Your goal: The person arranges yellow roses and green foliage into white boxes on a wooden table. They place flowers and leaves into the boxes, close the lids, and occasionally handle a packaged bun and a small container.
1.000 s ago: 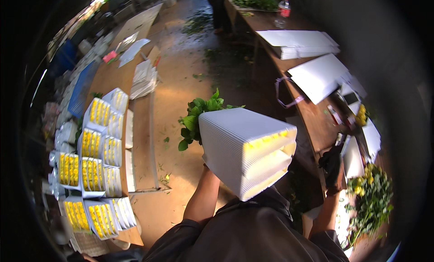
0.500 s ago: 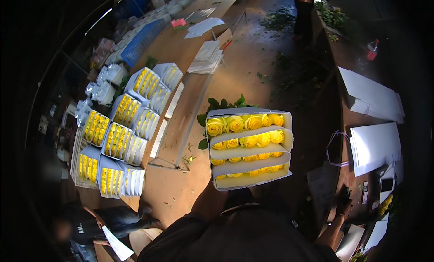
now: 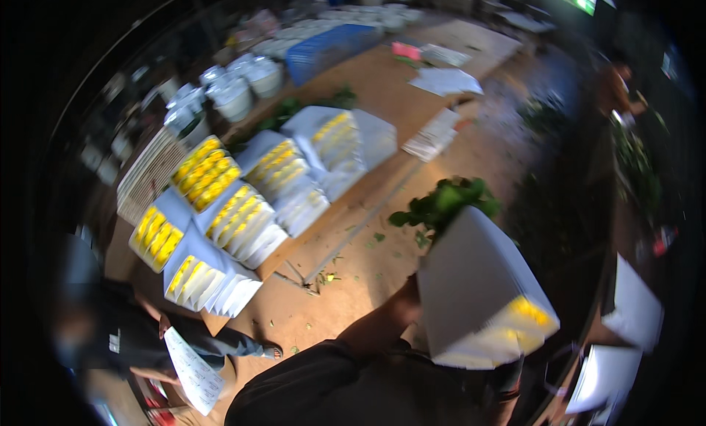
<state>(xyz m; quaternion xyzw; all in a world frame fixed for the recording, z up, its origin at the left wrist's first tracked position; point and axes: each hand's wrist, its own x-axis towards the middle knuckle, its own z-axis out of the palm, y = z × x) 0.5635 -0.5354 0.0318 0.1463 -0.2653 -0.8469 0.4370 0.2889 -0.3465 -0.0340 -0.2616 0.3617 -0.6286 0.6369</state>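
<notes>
Brown workshop floor below. Left hand [image 3: 412, 297], blurred, seemingly clamped on white paper-wrapped bundle of yellow flowers [image 3: 478, 293]; long axis runs green leaves far, blooms near. Right hand unseen.

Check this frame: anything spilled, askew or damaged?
Leaf scraps lie scattered on the brown floor beside the table edge. The wrapped yellow flower bunches on the table overlap unevenly. The held bunch looks intact; the picture is blurred.
</notes>
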